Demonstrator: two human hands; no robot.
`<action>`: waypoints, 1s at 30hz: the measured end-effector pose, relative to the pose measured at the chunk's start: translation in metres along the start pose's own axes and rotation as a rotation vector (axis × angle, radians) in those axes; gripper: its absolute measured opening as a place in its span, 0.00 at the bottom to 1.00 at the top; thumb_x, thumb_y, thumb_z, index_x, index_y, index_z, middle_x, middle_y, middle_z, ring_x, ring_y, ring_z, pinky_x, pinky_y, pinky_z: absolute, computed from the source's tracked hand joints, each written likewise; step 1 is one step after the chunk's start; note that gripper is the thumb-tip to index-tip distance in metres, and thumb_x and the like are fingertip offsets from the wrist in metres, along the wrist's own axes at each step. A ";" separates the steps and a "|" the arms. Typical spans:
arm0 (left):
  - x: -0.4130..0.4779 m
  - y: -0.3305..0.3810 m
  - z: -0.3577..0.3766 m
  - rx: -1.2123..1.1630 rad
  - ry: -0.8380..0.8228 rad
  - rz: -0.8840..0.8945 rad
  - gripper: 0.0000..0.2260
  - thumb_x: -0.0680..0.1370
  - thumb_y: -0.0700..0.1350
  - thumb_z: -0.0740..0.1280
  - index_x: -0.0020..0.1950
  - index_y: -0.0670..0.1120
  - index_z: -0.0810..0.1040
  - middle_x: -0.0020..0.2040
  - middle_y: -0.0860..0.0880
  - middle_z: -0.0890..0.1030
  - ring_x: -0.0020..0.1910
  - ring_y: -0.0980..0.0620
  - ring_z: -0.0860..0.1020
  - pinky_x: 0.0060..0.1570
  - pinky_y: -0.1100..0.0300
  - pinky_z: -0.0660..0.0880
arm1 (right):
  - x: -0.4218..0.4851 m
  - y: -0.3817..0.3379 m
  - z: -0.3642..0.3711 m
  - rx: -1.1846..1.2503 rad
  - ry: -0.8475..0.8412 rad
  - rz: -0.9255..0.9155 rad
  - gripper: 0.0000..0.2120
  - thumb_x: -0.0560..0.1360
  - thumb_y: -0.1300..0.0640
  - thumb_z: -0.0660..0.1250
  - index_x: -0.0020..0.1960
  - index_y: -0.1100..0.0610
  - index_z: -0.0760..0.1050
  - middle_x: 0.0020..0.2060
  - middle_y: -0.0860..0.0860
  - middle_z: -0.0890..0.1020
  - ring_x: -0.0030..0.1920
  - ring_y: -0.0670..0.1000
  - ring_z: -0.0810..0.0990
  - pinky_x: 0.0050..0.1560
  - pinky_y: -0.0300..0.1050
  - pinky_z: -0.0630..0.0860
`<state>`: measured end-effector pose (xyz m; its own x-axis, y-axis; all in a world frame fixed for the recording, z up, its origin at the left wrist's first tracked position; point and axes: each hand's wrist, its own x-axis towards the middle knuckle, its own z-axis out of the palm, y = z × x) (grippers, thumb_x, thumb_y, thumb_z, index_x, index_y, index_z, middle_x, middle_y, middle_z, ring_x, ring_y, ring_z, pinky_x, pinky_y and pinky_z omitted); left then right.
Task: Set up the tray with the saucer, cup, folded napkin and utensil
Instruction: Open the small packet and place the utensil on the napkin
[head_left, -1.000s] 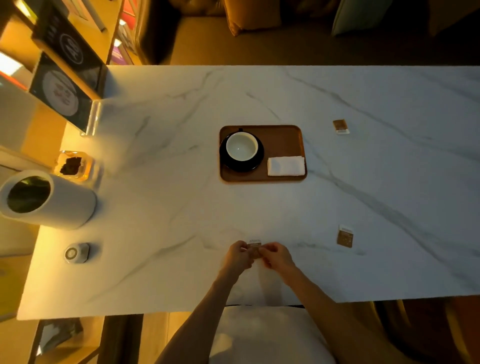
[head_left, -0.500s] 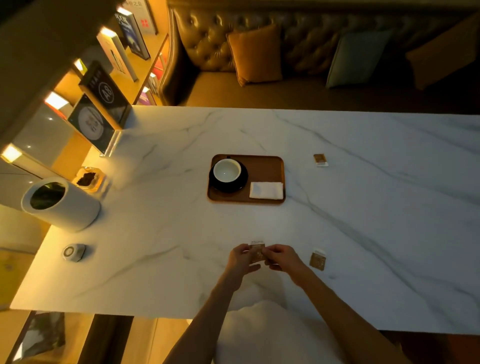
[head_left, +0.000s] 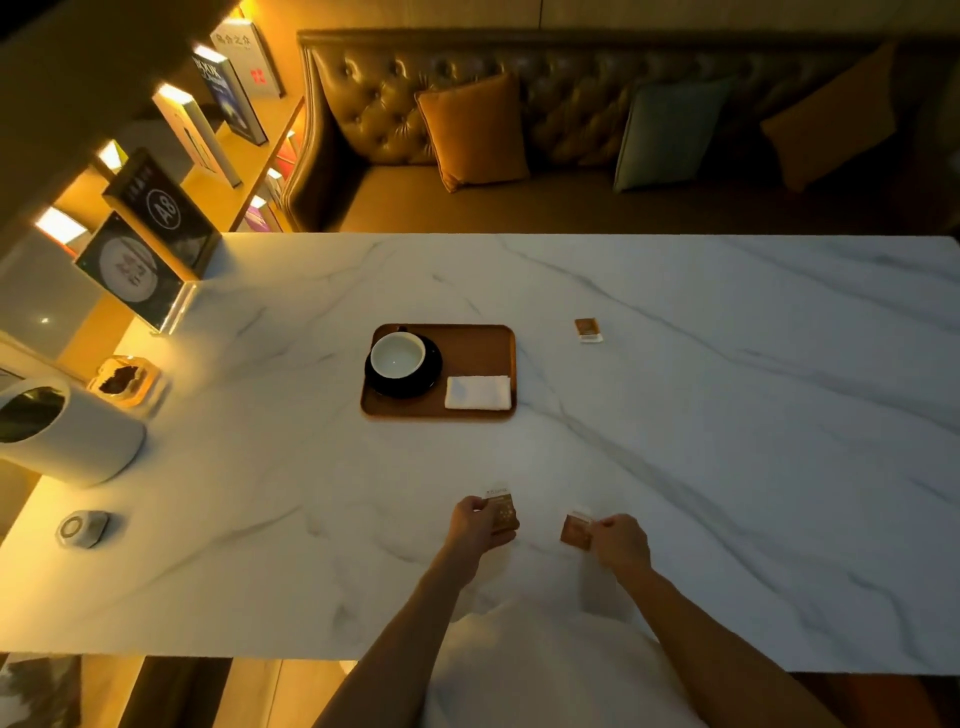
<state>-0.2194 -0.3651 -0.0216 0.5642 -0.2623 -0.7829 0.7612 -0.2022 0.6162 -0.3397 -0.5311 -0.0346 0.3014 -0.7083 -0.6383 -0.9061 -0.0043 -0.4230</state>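
Here the wooden tray (head_left: 483, 343) sits near the middle of the marble bench (head_left: 727, 415), a little toward the far edge. On the tray's left half a black saucer (head_left: 431, 376) carries a white cup (head_left: 397, 355), and a folded white napkin (head_left: 478, 392) lies flat in the tray's near right corner, just beside the saucer. No utensil shows on the tray.

Close to the near edge, 2 hands work apart from each other. The left hand (head_left: 475, 525) pinches 1 small brown packet (head_left: 503, 512) between thumb and fingers, held just above the bench. The right hand (head_left: 621, 538) grips a 2nd brown packet (head_left: 576, 531) by its right edge, tilted; whether it touches the bench I cannot tell. A 3rd packet (head_left: 588, 330) lies on the bench right of the tray, well apart from it.

Along the left edge stand a white cylinder (head_left: 78, 441), a small glass dish (head_left: 127, 382) with something dark in it, and a small round grey device (head_left: 83, 527).
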 end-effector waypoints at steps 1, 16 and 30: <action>0.001 0.001 0.002 -0.001 0.008 -0.006 0.10 0.80 0.36 0.63 0.60 0.35 0.70 0.53 0.35 0.78 0.40 0.43 0.83 0.33 0.57 0.83 | 0.001 0.004 0.003 -0.034 -0.012 0.022 0.14 0.76 0.53 0.65 0.50 0.65 0.79 0.46 0.61 0.83 0.46 0.60 0.82 0.45 0.48 0.77; 0.014 0.004 0.006 0.154 0.041 -0.061 0.13 0.80 0.33 0.60 0.65 0.36 0.69 0.61 0.31 0.76 0.46 0.38 0.81 0.33 0.56 0.82 | 0.024 -0.001 0.010 -0.103 -0.114 -0.029 0.07 0.75 0.55 0.66 0.44 0.59 0.78 0.42 0.57 0.81 0.42 0.55 0.79 0.44 0.46 0.74; 0.017 0.040 0.037 0.081 -0.207 0.014 0.12 0.83 0.44 0.60 0.56 0.35 0.76 0.53 0.34 0.81 0.50 0.40 0.83 0.50 0.48 0.82 | 0.010 -0.064 -0.009 0.298 -0.312 -0.333 0.05 0.73 0.59 0.70 0.45 0.58 0.75 0.39 0.60 0.83 0.38 0.56 0.82 0.44 0.54 0.81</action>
<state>-0.1914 -0.4129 -0.0076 0.4908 -0.4521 -0.7448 0.7204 -0.2703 0.6387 -0.2813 -0.5440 -0.0086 0.6724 -0.4598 -0.5801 -0.6368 0.0402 -0.7700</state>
